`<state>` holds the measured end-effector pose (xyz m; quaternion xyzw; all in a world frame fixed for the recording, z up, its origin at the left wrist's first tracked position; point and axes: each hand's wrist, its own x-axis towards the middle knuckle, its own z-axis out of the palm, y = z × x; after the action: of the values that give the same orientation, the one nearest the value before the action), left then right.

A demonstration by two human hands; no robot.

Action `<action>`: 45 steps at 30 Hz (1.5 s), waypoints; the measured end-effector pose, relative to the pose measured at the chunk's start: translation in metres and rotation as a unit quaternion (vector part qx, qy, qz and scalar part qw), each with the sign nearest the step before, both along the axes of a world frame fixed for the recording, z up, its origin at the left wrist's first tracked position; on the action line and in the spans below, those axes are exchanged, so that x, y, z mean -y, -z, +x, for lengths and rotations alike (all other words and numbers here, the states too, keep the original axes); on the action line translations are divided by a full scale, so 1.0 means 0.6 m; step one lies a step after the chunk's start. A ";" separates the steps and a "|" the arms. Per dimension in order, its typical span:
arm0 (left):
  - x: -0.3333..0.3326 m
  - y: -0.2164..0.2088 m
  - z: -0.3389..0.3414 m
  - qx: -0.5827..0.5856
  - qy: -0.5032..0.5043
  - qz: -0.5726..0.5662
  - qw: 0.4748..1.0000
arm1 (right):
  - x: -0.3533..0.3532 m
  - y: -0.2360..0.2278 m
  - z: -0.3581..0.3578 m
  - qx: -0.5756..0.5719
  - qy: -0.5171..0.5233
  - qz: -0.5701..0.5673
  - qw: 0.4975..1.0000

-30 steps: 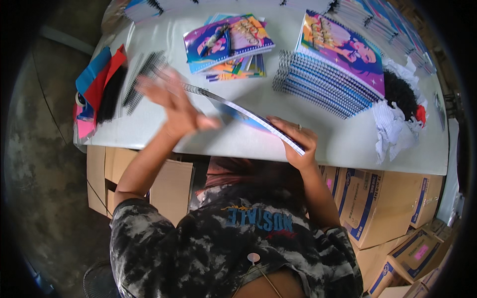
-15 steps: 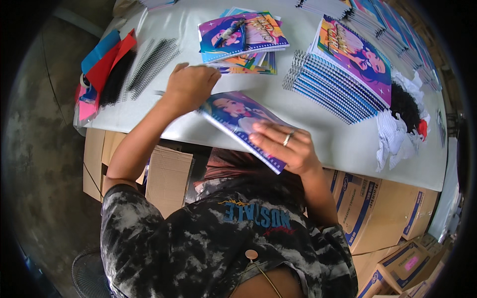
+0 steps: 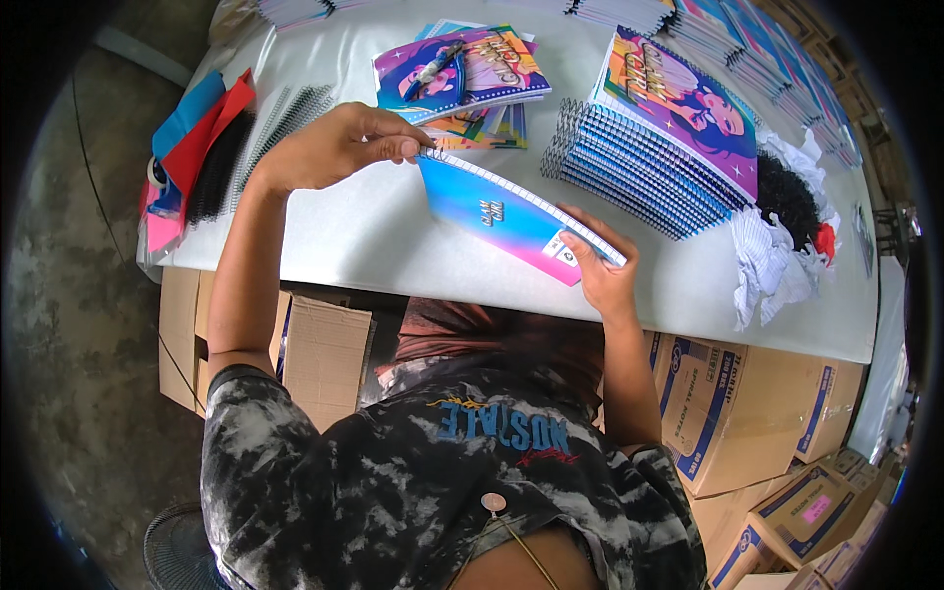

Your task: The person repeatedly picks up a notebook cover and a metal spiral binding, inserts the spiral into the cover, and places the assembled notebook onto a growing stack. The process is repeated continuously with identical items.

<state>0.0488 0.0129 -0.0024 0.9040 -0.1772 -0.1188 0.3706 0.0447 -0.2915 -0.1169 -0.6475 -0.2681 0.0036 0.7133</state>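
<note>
A thin notebook (image 3: 497, 211) with a blue-to-pink back cover hangs tilted above the table's near edge, its row of punched holes along the upper edge. My right hand (image 3: 605, 261) grips its right end, thumb on the back cover and fingers behind. At the other end my left hand (image 3: 344, 147) pinches thumb and forefinger together at the corner. A dark wire spiral (image 3: 433, 153) shows there in the first holes; the rest of it is hidden by my fingers.
Loose wire spirals (image 3: 280, 128) lie left, beside red and blue sheets (image 3: 202, 123). Blue-handled pliers (image 3: 438, 74) rest on a notebook pile (image 3: 506, 74). Right stand a tall stack of spiral-bound notebooks (image 3: 639, 162) and crumpled cloth (image 3: 772, 261). Cardboard boxes (image 3: 733, 403) sit below the table.
The notebook has been turned over, from its illustrated cover to the blue-pink back, with the punched edge now uppermost. My left hand has come to its left corner.
</note>
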 end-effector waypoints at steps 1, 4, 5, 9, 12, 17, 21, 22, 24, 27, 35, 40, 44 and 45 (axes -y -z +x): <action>0.003 -0.003 -0.002 -0.008 -0.008 -0.015 1.000 | 0.001 -0.001 0.000 0.002 -0.004 -0.005 1.000; 0.008 -0.007 -0.005 -0.032 -0.021 -0.051 0.998 | 0.004 -0.004 -0.001 0.004 -0.012 -0.020 1.000; 0.005 -0.005 -0.004 -0.039 -0.018 -0.055 0.998 | 0.005 -0.005 -0.001 0.002 -0.013 -0.024 1.000; 0.007 -0.026 0.005 -0.202 -0.111 -0.053 0.972 | 0.004 -0.005 -0.002 0.004 0.003 -0.033 0.999; -0.017 0.017 0.005 -0.029 -0.008 -0.088 0.996 | 0.002 -0.004 -0.001 0.013 -0.004 -0.019 1.000; -0.034 0.002 0.015 -0.157 -0.067 -0.053 0.984 | 0.002 -0.006 -0.004 -0.005 -0.005 -0.018 1.000; -0.031 0.021 0.010 -0.134 -0.053 -0.127 0.981 | 0.001 -0.006 -0.004 -0.001 -0.005 -0.017 1.000; -0.045 0.010 0.020 -0.194 -0.047 -0.112 0.974 | 0.001 -0.007 -0.004 0.001 -0.007 -0.015 1.000; -0.050 0.006 0.024 -0.223 -0.047 -0.103 0.968 | 0.000 -0.009 -0.005 0.004 -0.011 -0.010 1.000; -0.031 0.010 0.016 -0.066 -0.056 -0.071 0.994 | 0.000 -0.008 -0.006 -0.004 -0.011 -0.019 1.000; 0.050 0.005 -0.031 0.337 -0.049 0.293 0.893 | -0.006 0.006 -0.008 0.138 0.026 -0.042 0.989; 0.055 0.224 -0.103 0.375 -0.053 0.208 0.902 | -0.019 0.001 -0.024 0.181 0.046 -0.056 0.981; 0.032 0.199 -0.081 0.599 -0.032 0.200 0.775 | -0.033 0.011 -0.027 0.227 0.032 -0.032 0.973; 0.017 0.204 -0.064 0.595 -0.122 0.119 0.785 | -0.036 0.008 -0.032 0.235 0.016 -0.032 0.971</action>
<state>0.0106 0.0026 -0.1248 0.8463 -0.2353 0.4689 0.0922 0.0254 -0.2696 -0.1216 -0.6565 -0.4178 -0.1515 0.6095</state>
